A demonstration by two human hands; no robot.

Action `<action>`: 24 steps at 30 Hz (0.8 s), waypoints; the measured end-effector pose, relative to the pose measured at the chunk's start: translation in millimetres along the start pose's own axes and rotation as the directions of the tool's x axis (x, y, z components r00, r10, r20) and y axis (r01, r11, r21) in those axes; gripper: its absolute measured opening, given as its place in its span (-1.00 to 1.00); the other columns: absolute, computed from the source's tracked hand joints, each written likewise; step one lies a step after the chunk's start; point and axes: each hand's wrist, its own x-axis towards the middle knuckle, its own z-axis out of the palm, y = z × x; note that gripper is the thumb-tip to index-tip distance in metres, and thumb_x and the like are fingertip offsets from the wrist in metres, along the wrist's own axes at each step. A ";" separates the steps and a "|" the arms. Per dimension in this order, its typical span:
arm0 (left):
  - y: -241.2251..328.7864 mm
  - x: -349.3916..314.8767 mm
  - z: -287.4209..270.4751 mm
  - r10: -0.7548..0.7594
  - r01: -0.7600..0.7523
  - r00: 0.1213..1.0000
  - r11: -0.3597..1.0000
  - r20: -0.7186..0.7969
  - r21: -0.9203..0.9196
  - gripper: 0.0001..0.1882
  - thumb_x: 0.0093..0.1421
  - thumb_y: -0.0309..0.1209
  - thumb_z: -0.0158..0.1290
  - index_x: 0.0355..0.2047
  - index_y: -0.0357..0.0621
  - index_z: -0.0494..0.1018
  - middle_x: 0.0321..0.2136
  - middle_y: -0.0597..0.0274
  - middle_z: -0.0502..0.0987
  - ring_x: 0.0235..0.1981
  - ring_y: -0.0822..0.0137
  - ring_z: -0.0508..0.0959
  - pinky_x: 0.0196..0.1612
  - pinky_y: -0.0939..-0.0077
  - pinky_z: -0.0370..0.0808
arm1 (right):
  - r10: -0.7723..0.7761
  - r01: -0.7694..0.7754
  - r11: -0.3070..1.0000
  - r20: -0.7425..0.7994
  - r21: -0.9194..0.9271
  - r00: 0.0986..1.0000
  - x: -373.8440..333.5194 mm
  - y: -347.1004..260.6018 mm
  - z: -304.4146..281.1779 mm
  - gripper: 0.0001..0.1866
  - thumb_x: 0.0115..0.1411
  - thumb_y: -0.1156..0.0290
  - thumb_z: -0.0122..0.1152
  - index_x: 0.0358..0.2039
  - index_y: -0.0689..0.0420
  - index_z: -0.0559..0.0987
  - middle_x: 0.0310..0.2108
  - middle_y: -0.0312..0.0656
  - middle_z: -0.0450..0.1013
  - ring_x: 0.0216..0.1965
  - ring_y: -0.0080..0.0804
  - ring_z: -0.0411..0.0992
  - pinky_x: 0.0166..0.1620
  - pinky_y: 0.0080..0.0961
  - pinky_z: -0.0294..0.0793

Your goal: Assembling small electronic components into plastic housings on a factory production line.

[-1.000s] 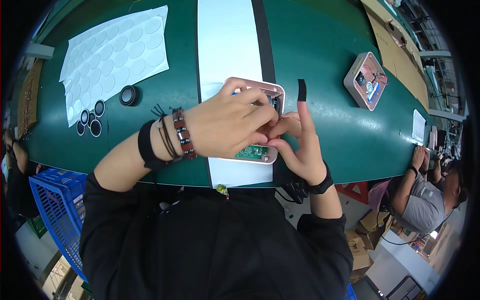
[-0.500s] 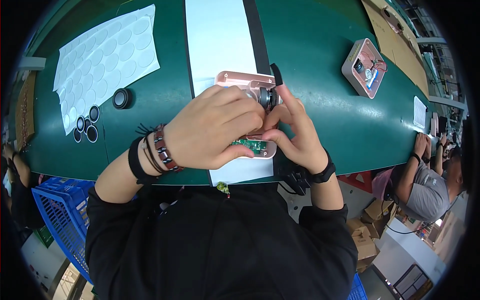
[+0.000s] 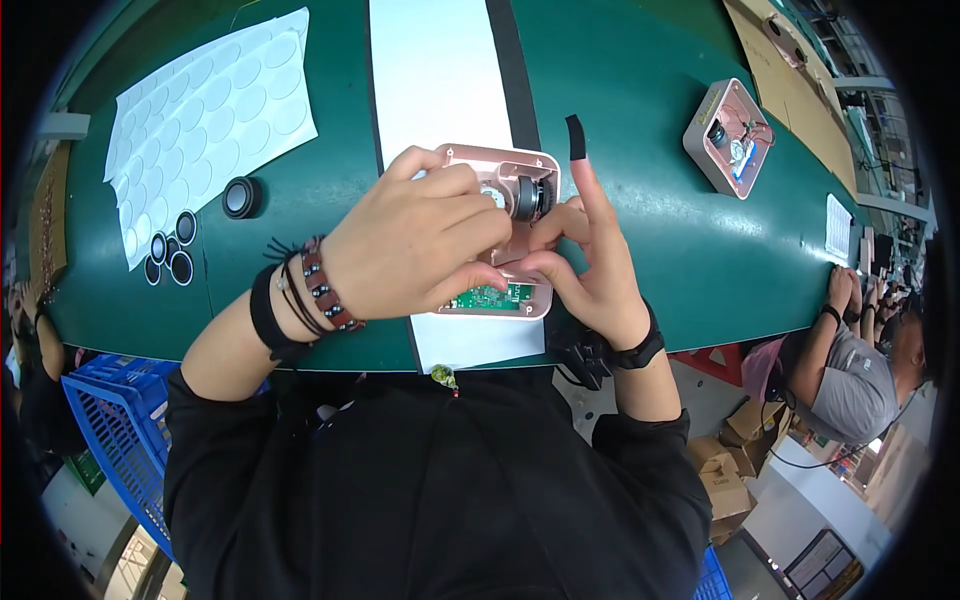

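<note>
A pink plastic housing (image 3: 548, 162) lies open in front of me. A round black-and-silver speaker (image 3: 527, 198) sits in its upper right part, and a green circuit board (image 3: 492, 297) along its near side. My left hand (image 3: 425, 240) covers the housing's left half, fingers curled inward and thumb above the board; its fingertips are hidden. My right hand (image 3: 600, 265) is at the right side, its thumb and a bent finger closed together over the inside of the housing. Its index finger points up, with a black wrap on the tip. What either hand pinches is hidden.
Under the housing runs a white strip (image 3: 440, 70) on the green table (image 3: 640, 120). At left are a sheet of round stickers (image 3: 215, 120), a black cylindrical part (image 3: 241, 198) and several black discs (image 3: 181, 267). A second pink housing (image 3: 712, 140) with wires stands right. Another person (image 3: 860, 380) sits far right.
My right index finger has straightened and lifted away from the speaker. My left hand has shifted slightly left, showing more of the housing's inside and the board.
</note>
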 end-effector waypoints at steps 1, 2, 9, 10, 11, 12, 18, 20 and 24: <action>3.2 -1.5 1.7 0.003 -0.003 1.000 1.000 0.005 -0.004 -0.74 0.02 -0.19 0.20 -0.40 -0.03 0.44 -0.46 0.40 0.45 -0.30 0.34 0.44 -0.11 0.35 0.21 | 0.006 -0.006 1.000 -0.004 0.000 1.000 1.2 -2.2 3.1 0.02 0.05 0.49 0.35 0.37 0.15 -0.13 -0.51 -0.31 0.45 -0.42 -0.49 0.40 -0.05 -0.46 0.26; 6.9 -2.6 3.4 -0.069 0.068 0.997 0.997 -0.017 -0.028 -0.78 0.02 -0.24 0.20 -0.41 -0.02 0.44 -0.47 0.41 0.45 -0.31 0.35 0.43 -0.12 0.36 0.21 | 0.009 -0.010 1.000 -0.033 -0.012 0.999 3.1 -4.9 6.6 0.00 0.02 0.50 0.36 0.36 0.15 -0.07 -0.53 -0.32 0.45 -0.46 -0.47 0.41 -0.07 -0.46 0.27; 22.5 -11.5 8.4 -0.304 0.300 0.949 0.952 -0.081 -0.059 -0.89 0.03 -0.38 0.17 -0.46 0.01 0.44 -0.51 0.44 0.47 -0.37 0.38 0.41 -0.23 0.37 0.19 | -0.036 0.026 0.992 -0.075 -0.127 0.997 5.6 -8.9 11.7 -0.12 -0.05 0.52 0.37 0.29 0.15 0.16 -0.53 -0.32 0.44 -0.49 -0.43 0.41 -0.13 -0.48 0.27; 23.2 -11.9 9.2 -0.306 0.303 0.947 0.952 -0.099 -0.048 -0.89 0.02 -0.39 0.17 -0.47 0.00 0.44 -0.51 0.44 0.47 -0.37 0.38 0.41 -0.23 0.38 0.19 | -0.013 0.005 0.995 -0.085 -0.103 0.996 5.5 -9.1 11.0 -0.22 -0.02 0.53 0.35 0.22 0.17 0.22 -0.47 -0.28 0.44 -0.45 -0.41 0.40 -0.15 -0.49 0.30; 23.8 -12.1 10.1 -0.307 0.305 0.944 0.952 -0.117 -0.037 -0.90 0.01 -0.40 0.17 -0.48 0.00 0.44 -0.51 0.44 0.46 -0.37 0.38 0.41 -0.23 0.38 0.19 | 0.010 -0.017 0.997 -0.093 -0.078 0.996 5.4 -9.5 9.9 -0.32 0.00 0.55 0.33 0.15 0.20 0.29 -0.42 -0.23 0.43 -0.42 -0.39 0.39 -0.18 -0.50 0.33; 24.4 -12.6 10.8 -0.310 0.310 0.941 0.950 -0.135 -0.025 -0.90 0.00 -0.41 0.17 -0.49 0.00 0.44 -0.51 0.44 0.46 -0.38 0.38 0.41 -0.23 0.39 0.19 | 0.032 -0.038 0.998 -0.101 -0.052 0.994 5.5 -10.1 8.8 -0.42 0.02 0.57 0.32 0.08 0.22 0.36 -0.37 -0.18 0.43 -0.38 -0.36 0.38 -0.20 -0.52 0.36; 26.8 -11.8 11.7 -0.311 0.315 0.938 0.949 -0.154 0.002 -0.90 -0.03 -0.46 0.14 -0.49 -0.03 0.43 -0.53 0.43 0.44 -0.38 0.37 0.42 -0.22 0.39 0.20 | 0.100 -0.103 0.992 0.052 0.069 0.994 19.5 -24.2 -7.7 -0.84 0.06 0.60 0.22 -0.34 0.24 0.44 -0.24 -0.13 0.37 -0.35 -0.33 0.37 -0.21 -0.51 0.38; 26.6 -11.9 13.4 -0.305 0.311 0.937 0.950 -0.169 0.012 -0.89 -0.05 -0.48 0.13 -0.50 -0.04 0.41 -0.54 0.42 0.43 -0.39 0.36 0.42 -0.22 0.39 0.21 | 0.201 -0.216 0.973 0.155 0.086 0.967 23.1 -26.9 -5.6 -0.88 0.07 0.61 0.20 -0.45 0.24 0.41 -0.22 -0.13 0.35 -0.35 -0.36 0.37 -0.23 -0.52 0.39; 26.4 -12.9 15.4 -0.357 0.349 0.918 0.934 -0.174 -0.077 -0.88 -0.05 -0.49 0.12 -0.51 -0.05 0.39 -0.56 0.41 0.43 -0.40 0.34 0.43 -0.23 0.40 0.23 | 0.230 -0.247 0.960 0.130 0.133 0.965 25.4 -25.5 0.6 -0.89 0.07 0.61 0.20 -0.43 0.25 0.42 -0.24 -0.14 0.36 -0.36 -0.41 0.37 -0.30 -0.56 0.41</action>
